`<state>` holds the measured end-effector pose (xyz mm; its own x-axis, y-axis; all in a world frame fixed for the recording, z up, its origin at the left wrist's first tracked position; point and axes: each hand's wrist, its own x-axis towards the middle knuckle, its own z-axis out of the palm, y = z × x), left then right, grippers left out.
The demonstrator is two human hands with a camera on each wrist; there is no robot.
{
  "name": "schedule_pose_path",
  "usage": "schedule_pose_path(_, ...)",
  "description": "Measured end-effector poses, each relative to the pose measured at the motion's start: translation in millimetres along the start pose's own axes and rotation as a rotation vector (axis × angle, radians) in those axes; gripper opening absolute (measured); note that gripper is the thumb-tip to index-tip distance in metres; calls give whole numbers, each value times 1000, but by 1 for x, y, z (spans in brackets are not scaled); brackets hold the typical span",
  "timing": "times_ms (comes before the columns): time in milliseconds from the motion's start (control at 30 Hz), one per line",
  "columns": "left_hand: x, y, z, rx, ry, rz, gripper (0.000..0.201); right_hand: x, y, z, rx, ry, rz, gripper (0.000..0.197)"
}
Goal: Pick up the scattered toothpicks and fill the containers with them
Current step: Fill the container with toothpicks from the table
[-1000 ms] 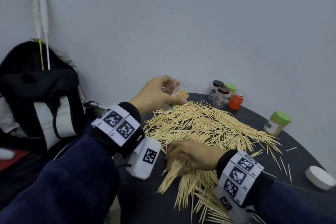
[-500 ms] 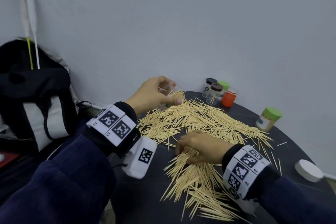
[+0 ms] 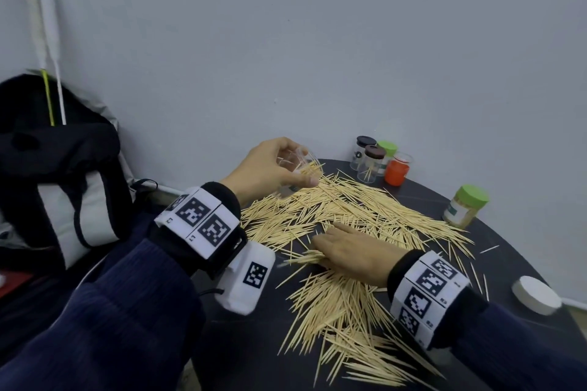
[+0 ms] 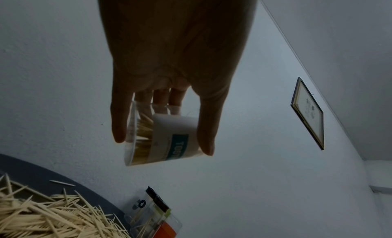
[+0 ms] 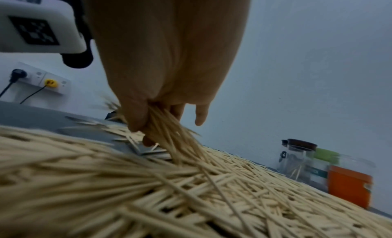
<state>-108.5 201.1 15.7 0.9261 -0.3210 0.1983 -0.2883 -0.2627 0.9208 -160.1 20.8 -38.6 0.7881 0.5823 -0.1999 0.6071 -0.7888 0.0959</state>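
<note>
Since the earlier frames our right hand (image 3: 346,251) has slid further up the worktop (image 3: 254,343) into the toothpicks (image 3: 365,219); our left hand (image 3: 270,168) holds the jar (image 3: 301,165) much as before.

We see the right hand lying palm down on the pile in the head view. In the right wrist view its thumb and fingers (image 5: 135,114) pinch a bundle of toothpicks (image 5: 169,132) whose tips touch the pile; the little finger sticks out free.

We hold the clear jar tilted above the far left edge of the pile, thumb on one side, fingers curled round the other. It carries a white label and already has toothpicks inside, seen in the left wrist view (image 4: 161,137).

Toothpicks cover most of the dark round worktop. At its far edge stand two dark-lidded jars (image 3: 370,162), a green-lidded one (image 3: 387,149) behind them and an orange jar (image 3: 397,170), close together. Another green-lidded jar (image 3: 465,209) stands apart to the right. A white lid (image 3: 536,295) lies near the right rim.

A dark backpack (image 3: 54,174) sits left of the worktop.
</note>
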Motion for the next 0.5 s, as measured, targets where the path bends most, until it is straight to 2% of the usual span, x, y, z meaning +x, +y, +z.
schedule_pose_path(167,1,2,4,19,-3,3,55,-8,8,-5,448,54,79,9)
schedule_pose_path(267,3,4,7,9,7,2,58,-10,17,-5,613,155,106,3)
schedule_pose_path(367,4,6,13,-6,-14,13,61,-13,28,-4,733,293,109,7)
schedule_pose_path(500,4,8,23,-8,-43,14,68,-20,41,-1,944,393,159,14)
